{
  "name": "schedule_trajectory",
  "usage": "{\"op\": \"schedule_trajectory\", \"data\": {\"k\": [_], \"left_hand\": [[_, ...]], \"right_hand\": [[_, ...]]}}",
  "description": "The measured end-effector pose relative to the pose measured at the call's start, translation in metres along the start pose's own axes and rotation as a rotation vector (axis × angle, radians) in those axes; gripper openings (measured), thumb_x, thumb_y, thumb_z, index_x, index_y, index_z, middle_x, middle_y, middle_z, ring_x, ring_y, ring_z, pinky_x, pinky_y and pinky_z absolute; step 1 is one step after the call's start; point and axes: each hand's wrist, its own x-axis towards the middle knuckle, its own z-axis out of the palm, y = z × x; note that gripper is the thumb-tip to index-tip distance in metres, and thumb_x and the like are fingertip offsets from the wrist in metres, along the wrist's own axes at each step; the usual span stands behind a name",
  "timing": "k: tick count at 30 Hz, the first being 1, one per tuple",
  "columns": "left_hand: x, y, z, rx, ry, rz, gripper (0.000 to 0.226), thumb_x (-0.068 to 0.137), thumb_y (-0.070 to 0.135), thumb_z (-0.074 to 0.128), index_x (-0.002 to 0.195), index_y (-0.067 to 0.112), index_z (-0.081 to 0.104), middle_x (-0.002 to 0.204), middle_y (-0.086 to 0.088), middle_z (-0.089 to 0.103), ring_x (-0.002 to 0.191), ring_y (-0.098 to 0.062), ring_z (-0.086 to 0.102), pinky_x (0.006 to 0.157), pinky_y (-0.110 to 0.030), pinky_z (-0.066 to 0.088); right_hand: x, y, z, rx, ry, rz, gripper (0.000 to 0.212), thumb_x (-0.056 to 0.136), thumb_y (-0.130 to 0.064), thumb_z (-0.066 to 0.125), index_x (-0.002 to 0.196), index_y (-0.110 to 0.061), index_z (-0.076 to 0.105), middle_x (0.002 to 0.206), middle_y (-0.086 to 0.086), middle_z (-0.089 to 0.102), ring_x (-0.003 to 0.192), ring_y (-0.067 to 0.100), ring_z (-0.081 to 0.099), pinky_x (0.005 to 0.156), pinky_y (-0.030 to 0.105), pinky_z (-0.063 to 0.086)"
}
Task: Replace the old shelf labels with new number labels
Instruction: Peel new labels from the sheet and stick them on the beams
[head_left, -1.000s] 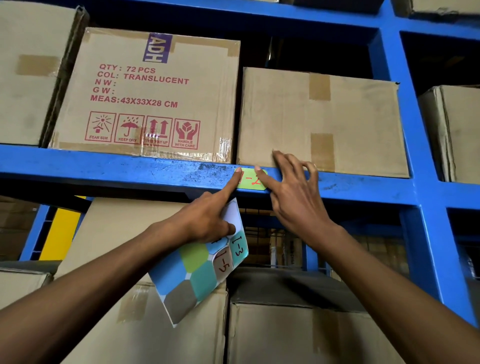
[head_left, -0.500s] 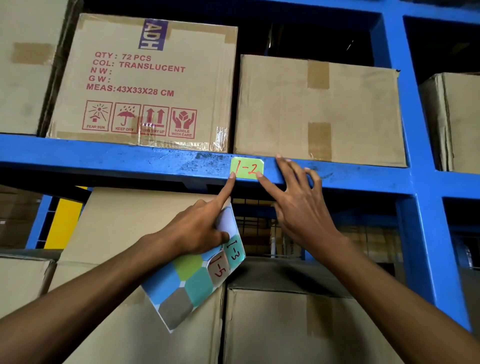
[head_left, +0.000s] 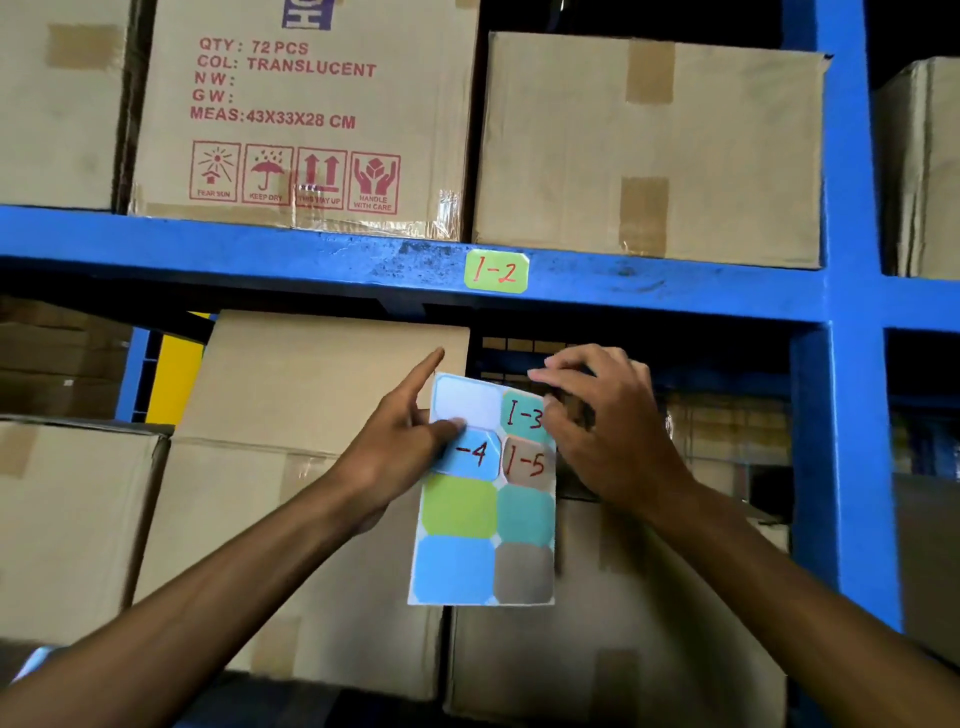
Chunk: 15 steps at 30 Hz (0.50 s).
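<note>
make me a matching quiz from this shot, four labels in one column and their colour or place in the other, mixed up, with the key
Column one:
1. label marked 1-2
2. label marked 1-3
3. label marked 1-5
4. label ending -4

Column two:
A. brown, on the sticker sheet
B. green, stuck on the blue shelf beam
C. light blue, partly under the left thumb
D. teal, at the right hand's fingertips

Pairs: 1-B, 2-D, 3-A, 4-C
</note>
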Motion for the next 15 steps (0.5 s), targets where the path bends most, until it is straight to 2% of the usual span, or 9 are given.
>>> {"op": "schedule_trajectory", "data": {"k": [3, 5, 8, 9, 10, 12, 15], "left_hand": [[-0.017, -0.002, 0.005, -0.095, 0.048, -0.05, 0.066, 0.091, 0.001, 0.05, 0.144, 0.036, 0.03, 0.059, 0.002, 0.063, 0.072, -0.017, 0.067, 0.078, -0.027, 0.053], [-0.028, -0.004, 0.008, -0.132, 0.05, -0.059, 0.064, 0.092, 0.001, 0.048, 0.142, 0.039, 0.032, 0.064, 0.001, 0.064, 0.079, -0.021, 0.069, 0.088, -0.035, 0.053], [-0.044, -0.006, 0.009, -0.149, 0.047, -0.035, 0.061, 0.093, 0.0, 0.046, 0.132, 0.047, 0.04, 0.065, 0.005, 0.069, 0.076, -0.015, 0.071, 0.072, -0.025, 0.058], [-0.049, -0.007, 0.008, -0.141, 0.045, -0.041, 0.058, 0.094, 0.0, 0.045, 0.13, 0.045, 0.045, 0.074, 0.002, 0.071, 0.078, -0.015, 0.071, 0.07, -0.023, 0.057], [-0.055, -0.009, 0.007, -0.138, 0.043, -0.058, 0.054, 0.094, -0.001, 0.044, 0.129, 0.04, 0.051, 0.087, -0.002, 0.072, 0.081, -0.014, 0.07, 0.07, -0.022, 0.057], [-0.065, -0.015, 0.006, -0.142, 0.054, -0.111, 0.044, 0.093, -0.001, 0.042, 0.124, 0.025, 0.06, 0.109, -0.006, 0.07, 0.085, -0.011, 0.068, 0.07, -0.018, 0.055], [-0.083, -0.03, 0.005, -0.107, 0.095, -0.185, 0.035, 0.093, 0.001, 0.041, 0.118, 0.012, 0.064, 0.106, -0.006, 0.07, 0.077, -0.005, 0.066, 0.066, -0.012, 0.051]], "right_hand": [[-0.024, -0.006, 0.008, -0.017, -0.056, -0.023, 0.032, 0.076, -0.028, 0.058, 0.101, -0.014, 0.071, 0.116, 0.009, 0.064, 0.108, 0.027, 0.055, 0.092, 0.038, 0.034], [-0.039, -0.011, 0.014, -0.042, -0.099, -0.031, 0.034, 0.078, -0.034, 0.059, 0.103, -0.013, 0.07, 0.122, 0.009, 0.061, 0.112, 0.027, 0.054, 0.093, 0.037, 0.034], [-0.06, -0.022, 0.023, -0.046, -0.094, -0.07, 0.033, 0.075, -0.032, 0.063, 0.1, -0.011, 0.071, 0.12, 0.01, 0.063, 0.114, 0.021, 0.048, 0.09, 0.04, 0.042], [-0.066, -0.026, 0.025, -0.032, -0.085, -0.077, 0.031, 0.074, -0.029, 0.064, 0.097, -0.01, 0.071, 0.119, 0.011, 0.064, 0.114, 0.018, 0.044, 0.089, 0.039, 0.041], [-0.07, -0.031, 0.026, -0.012, -0.085, -0.075, 0.028, 0.073, -0.027, 0.065, 0.094, -0.011, 0.072, 0.118, 0.011, 0.064, 0.113, 0.017, 0.041, 0.09, 0.038, 0.038], [-0.078, -0.039, 0.027, 0.049, -0.109, -0.023, 0.017, 0.071, -0.023, 0.065, 0.084, -0.013, 0.072, 0.116, 0.009, 0.064, 0.112, 0.022, 0.047, 0.091, 0.033, 0.029], [-0.093, -0.055, 0.029, 0.159, -0.148, 0.095, 0.004, 0.071, -0.018, 0.068, 0.073, -0.017, 0.071, 0.111, 0.004, 0.063, 0.107, 0.025, 0.052, 0.083, 0.021, 0.018]]}}
